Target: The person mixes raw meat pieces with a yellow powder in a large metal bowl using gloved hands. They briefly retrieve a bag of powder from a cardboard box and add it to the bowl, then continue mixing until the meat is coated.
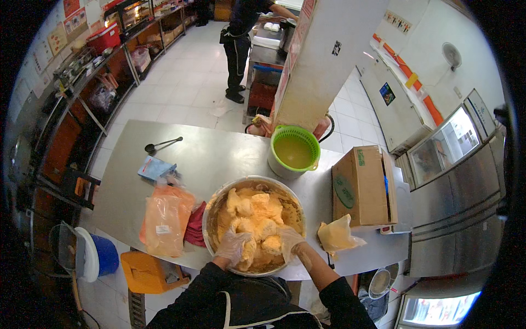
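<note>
A large round metal bowl (pixel 208 230) stands at the near edge of the steel table and holds several pieces of coated raw meat, probably chicken (pixel 259 214), in an orange-yellow coating. Both hands wear clear plastic gloves. My left hand (pixel 235 246) is inside the bowl's near left part, closed around a coated piece (pixel 248 251). At the near right, my right hand (pixel 291 242) reaches into the bowl beside another coated piece (pixel 271 244); its fingertips are partly hidden, and whether it grips anything is unclear.
On the steel table (pixel 205 140) are a green basket (pixel 315 150) over a pot of liquid, a cardboard box (pixel 357 189), an opened bag (pixel 337 236), plastic bags (pixel 166 218), a red cloth (pixel 196 228), a blue box (pixel 156 167) and black spoons (pixel 164 144). A co-worker (pixel 238 45) stands beyond.
</note>
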`<state>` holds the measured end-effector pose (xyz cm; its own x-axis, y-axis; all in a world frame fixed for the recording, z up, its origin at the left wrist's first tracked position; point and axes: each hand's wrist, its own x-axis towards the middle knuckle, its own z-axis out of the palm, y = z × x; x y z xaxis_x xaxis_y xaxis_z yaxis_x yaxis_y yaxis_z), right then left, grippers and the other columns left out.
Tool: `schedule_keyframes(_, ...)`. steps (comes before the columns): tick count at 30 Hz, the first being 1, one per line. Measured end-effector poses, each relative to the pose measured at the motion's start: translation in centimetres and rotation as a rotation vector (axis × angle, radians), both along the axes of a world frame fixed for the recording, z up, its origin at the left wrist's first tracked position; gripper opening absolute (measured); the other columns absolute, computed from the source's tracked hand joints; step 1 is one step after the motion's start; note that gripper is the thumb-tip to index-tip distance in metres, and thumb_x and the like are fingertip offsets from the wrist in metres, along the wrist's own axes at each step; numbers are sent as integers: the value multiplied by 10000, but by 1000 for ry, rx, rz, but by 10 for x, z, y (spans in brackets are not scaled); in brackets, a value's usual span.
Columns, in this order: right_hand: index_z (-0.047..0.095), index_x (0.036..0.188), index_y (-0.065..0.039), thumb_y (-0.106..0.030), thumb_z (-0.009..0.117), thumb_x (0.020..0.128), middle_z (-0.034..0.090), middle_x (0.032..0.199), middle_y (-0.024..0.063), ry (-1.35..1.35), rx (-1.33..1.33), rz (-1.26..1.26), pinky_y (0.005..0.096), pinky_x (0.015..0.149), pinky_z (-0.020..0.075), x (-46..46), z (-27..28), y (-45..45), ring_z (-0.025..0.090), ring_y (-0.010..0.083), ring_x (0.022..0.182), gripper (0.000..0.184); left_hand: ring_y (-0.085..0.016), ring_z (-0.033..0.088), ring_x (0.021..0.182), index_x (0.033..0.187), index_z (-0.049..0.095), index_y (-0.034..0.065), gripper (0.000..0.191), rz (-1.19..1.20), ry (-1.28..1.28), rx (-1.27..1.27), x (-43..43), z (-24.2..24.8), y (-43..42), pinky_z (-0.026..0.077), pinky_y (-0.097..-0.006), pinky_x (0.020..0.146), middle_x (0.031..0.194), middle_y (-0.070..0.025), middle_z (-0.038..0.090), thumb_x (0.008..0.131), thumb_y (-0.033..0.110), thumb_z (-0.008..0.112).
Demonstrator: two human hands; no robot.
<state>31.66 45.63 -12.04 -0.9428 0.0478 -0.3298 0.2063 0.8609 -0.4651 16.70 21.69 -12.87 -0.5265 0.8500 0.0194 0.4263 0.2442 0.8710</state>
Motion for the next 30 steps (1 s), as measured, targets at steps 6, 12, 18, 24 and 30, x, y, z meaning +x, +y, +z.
schedule_keyframes(6, 631, 1323, -47, -153, 726, 861, 702, 1188, 128, 52, -666, -728, 417, 898, 569, -16, 79, 0, 685, 225, 1039, 483, -146, 690, 931, 1242, 668, 6, 367, -35, 128, 161, -29, 80, 14, 586, -305, 750, 1071, -47, 742, 903, 120, 751)
schedule_keyframes(12, 613, 1353, -31, -178, 728, 896, 693, 1244, 180, 117, -533, -761, 414, 979, 531, -49, 109, 7, 664, 283, 1137, 494, -190, 634, 864, 1285, 591, -3, 431, 404, -272, 67, -50, 49, 10, 530, -364, 760, 1011, -90, 659, 1024, 338, 625)
schedule_keyframes(18, 385, 1574, -166, -114, 717, 892, 526, 1485, 237, -118, -215, -606, 399, 1148, 423, -76, 28, 24, 514, 347, 1388, 761, -271, 576, 786, 1083, 680, -6, 527, 929, -845, 40, -60, -20, 65, 458, -451, 760, 861, -119, 629, 1059, 484, 488)
schedule_keyframes(24, 299, 1587, -234, -49, 714, 872, 385, 1592, 163, -139, -634, -457, 383, 1183, 377, -103, -53, 60, 464, 308, 1410, 847, -261, 599, 960, 1243, 601, 5, 381, 576, -1323, 188, -100, -43, 93, 470, -431, 896, 1070, -105, 632, 1055, 320, 499)
schedule_keyframes(30, 425, 1443, -188, -123, 664, 912, 480, 1445, 165, -236, -830, -462, 389, 1102, 424, -104, -36, 66, 528, 299, 1307, 586, -250, 623, 1134, 1403, 522, 17, 379, 93, -269, -512, -102, -14, 76, 482, -411, 1033, 1279, -92, 634, 1051, 156, 510)
